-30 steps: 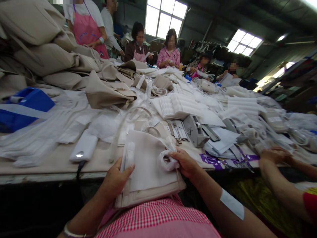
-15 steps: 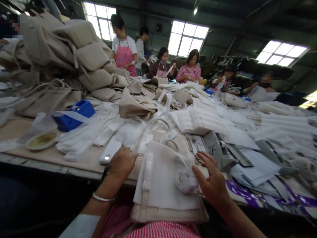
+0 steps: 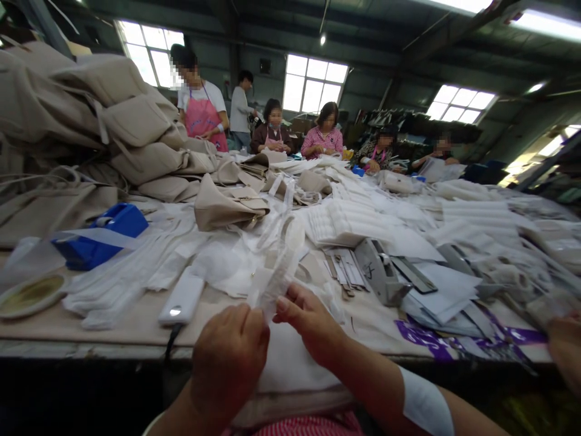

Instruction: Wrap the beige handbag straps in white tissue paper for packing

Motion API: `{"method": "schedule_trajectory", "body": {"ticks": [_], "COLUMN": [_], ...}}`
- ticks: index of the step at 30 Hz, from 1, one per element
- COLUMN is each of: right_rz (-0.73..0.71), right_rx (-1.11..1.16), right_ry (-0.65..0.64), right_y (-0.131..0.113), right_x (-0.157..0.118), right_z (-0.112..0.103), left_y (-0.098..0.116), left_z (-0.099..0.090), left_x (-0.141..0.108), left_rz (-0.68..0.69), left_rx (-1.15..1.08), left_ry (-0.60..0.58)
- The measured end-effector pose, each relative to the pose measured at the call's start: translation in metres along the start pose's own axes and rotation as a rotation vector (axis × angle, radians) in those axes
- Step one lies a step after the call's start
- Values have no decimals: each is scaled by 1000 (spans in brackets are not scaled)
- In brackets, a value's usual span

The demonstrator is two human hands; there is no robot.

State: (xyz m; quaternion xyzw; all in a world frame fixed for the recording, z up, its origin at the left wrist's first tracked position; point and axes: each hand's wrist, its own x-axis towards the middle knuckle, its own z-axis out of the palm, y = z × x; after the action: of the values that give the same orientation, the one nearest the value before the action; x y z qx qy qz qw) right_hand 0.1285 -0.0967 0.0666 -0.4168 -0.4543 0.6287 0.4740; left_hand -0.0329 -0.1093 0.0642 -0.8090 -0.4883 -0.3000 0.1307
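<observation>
A beige bag (image 3: 290, 407) lies at the table edge against my lap, with a white sheet (image 3: 295, 361) over it. Above it rises a handle (image 3: 285, 266) in clear or white wrapping. My left hand (image 3: 233, 351) is closed on the lower left of this wrapping, its fingers curled in. From the right, my right hand (image 3: 308, 318) pinches the same wrapping, thumb and forefinger together. Both hands nearly touch. The base of the handle is hidden behind my fingers.
A blue tape dispenser (image 3: 102, 236), a round dish (image 3: 31, 295) and a white device (image 3: 182, 297) lie left. A grey dispenser (image 3: 384, 272) stands right. Beige bags (image 3: 136, 121) are piled at the back left. Several people work across the table; another person's hand (image 3: 565, 345) shows at far right.
Both my hands have come together above the bag and closed on the wrapped handle. The coiled strap on the sheet no longer shows. The view has shifted, and a hand has appeared at far right.
</observation>
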Motion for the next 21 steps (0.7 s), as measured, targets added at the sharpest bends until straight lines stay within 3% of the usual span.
{"method": "schedule_trajectory", "body": {"ticks": [2, 4, 7, 9, 12, 15, 19, 21], "right_rz": [7, -12, -67, -63, -41, -5, -17, 36], "right_rx": [-7, -39, -97, -171, -305, -398, -628, -597], "right_ry": [69, 92, -65, -208, -383, -425, -351, -323], "right_y": [1, 4, 7, 7, 4, 0, 2, 6], "right_x": [3, 2, -8, -17, -29, -38, -46, -46], "right_z": [5, 5, 1, 2, 8, 10, 4, 0], "left_y": [8, 5, -8, -13, -13, -11, -15, -17], "left_z": [-1, -1, 0, 0, -2, -10, -18, -19], "left_x": [-8, -11, -2, 10, 25, 37, 50, 52], "left_rz": [97, 39, -370, -614, -829, -942, -970, -948], "left_rx": [-251, -563, -1031, -1364, -1788, -1856, -1673, -1604], "left_ry": [-87, -173, -243, -358, -515, -356, -72, -1]}}
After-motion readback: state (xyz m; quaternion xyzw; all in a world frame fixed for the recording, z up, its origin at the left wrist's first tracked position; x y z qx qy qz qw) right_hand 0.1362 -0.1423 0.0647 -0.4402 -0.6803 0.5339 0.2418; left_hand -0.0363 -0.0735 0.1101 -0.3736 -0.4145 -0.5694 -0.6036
